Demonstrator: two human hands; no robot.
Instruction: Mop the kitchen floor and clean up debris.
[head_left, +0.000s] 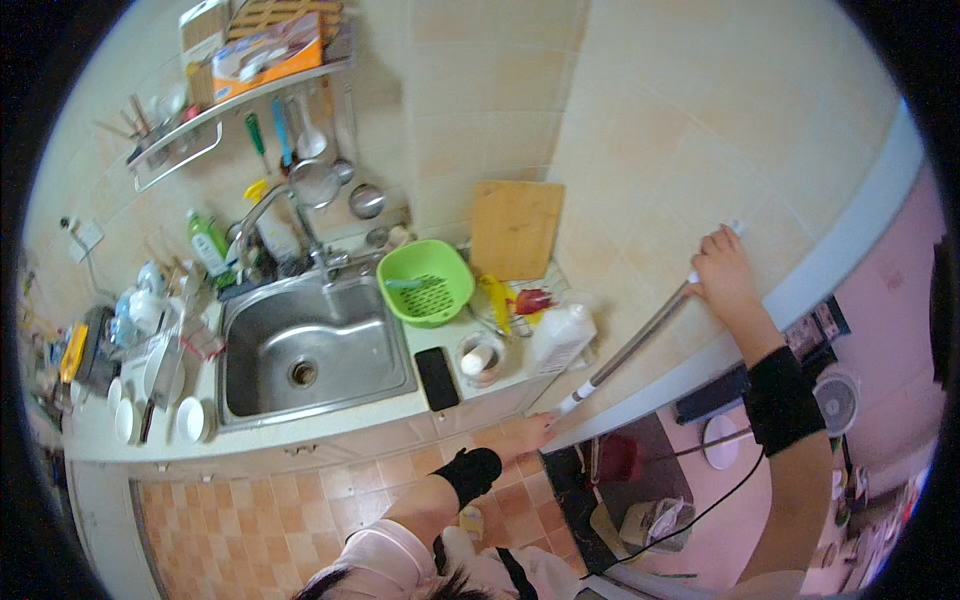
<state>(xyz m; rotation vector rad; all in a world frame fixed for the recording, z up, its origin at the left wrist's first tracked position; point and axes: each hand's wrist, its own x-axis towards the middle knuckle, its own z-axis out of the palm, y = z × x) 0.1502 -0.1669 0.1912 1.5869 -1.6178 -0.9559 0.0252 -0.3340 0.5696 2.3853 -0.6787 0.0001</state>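
Note:
My right hand (726, 266) is closed around the white upper end of a long metal pole (645, 330), raised at the tiled wall on the right. The pole slants down to the left, to a white lower section near the counter's corner. There my left hand (536, 431) reaches out, its fingers at the lower white section; whether they grip it cannot be made out. Both wrists wear black bands. The pole's far lower end is hidden.
A steel sink (315, 360) is set in the counter. Beside it are a green plastic basket (425, 283), a black phone (436, 379), a jar (480, 360), a white plastic jug (564, 337) and a wooden cutting board (516, 229). White bowls (193, 420) stand left. A doorway lies right.

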